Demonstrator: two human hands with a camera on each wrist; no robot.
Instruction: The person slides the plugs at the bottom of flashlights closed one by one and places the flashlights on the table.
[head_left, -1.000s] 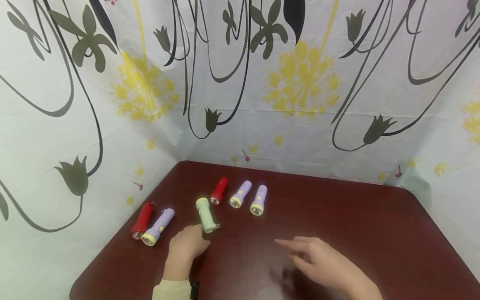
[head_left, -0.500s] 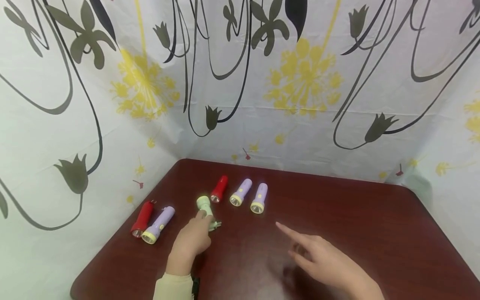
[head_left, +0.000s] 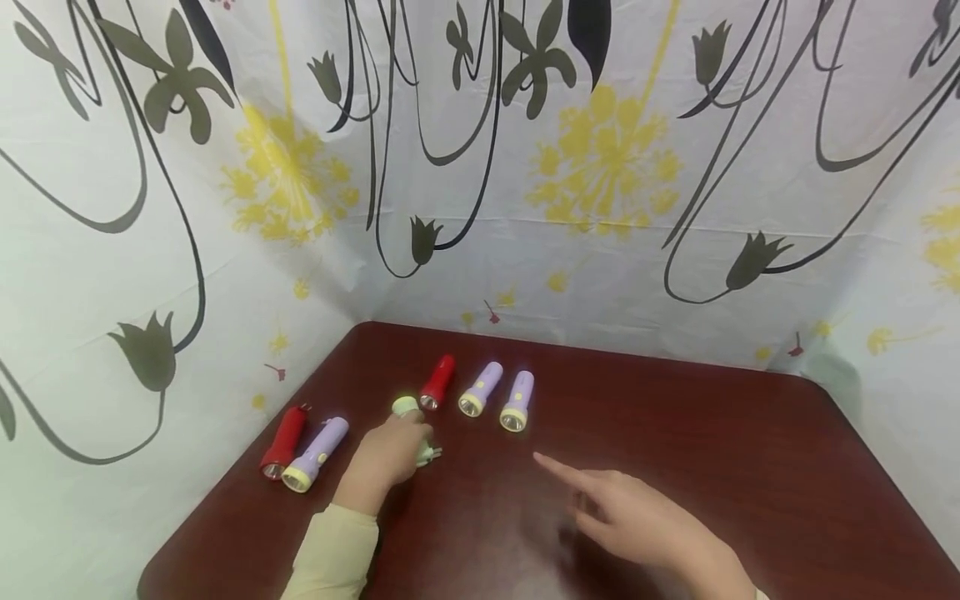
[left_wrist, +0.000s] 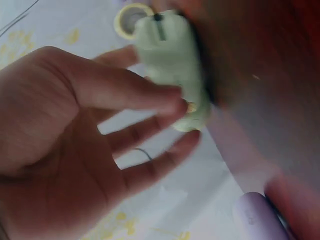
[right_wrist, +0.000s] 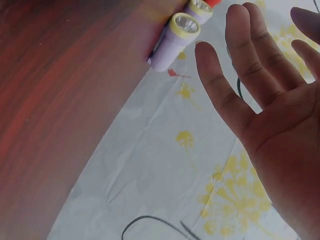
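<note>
A pale green flashlight (head_left: 405,406) lies on the dark red table, its head toward the back and its plug prongs toward the front right. My left hand (head_left: 390,454) covers its middle in the head view. In the left wrist view the thumb and fingers (left_wrist: 170,98) grip the green flashlight's body (left_wrist: 172,55) from both sides. My right hand (head_left: 630,512) hovers over the table to the right, holding nothing, with its index finger stretched toward the left. The right wrist view shows that palm and its loosely extended fingers (right_wrist: 222,87).
A red flashlight (head_left: 437,383) and two lilac ones (head_left: 482,389) (head_left: 518,402) lie behind the green one. Left of my left hand lie another red flashlight (head_left: 286,443) and a lilac one (head_left: 317,455). A patterned curtain (head_left: 480,192) encloses the table's back and sides.
My left hand has moved forward from the near end of the green flashlight onto its body and taken hold of it. My right hand has shifted slightly left, its index finger straighter.
</note>
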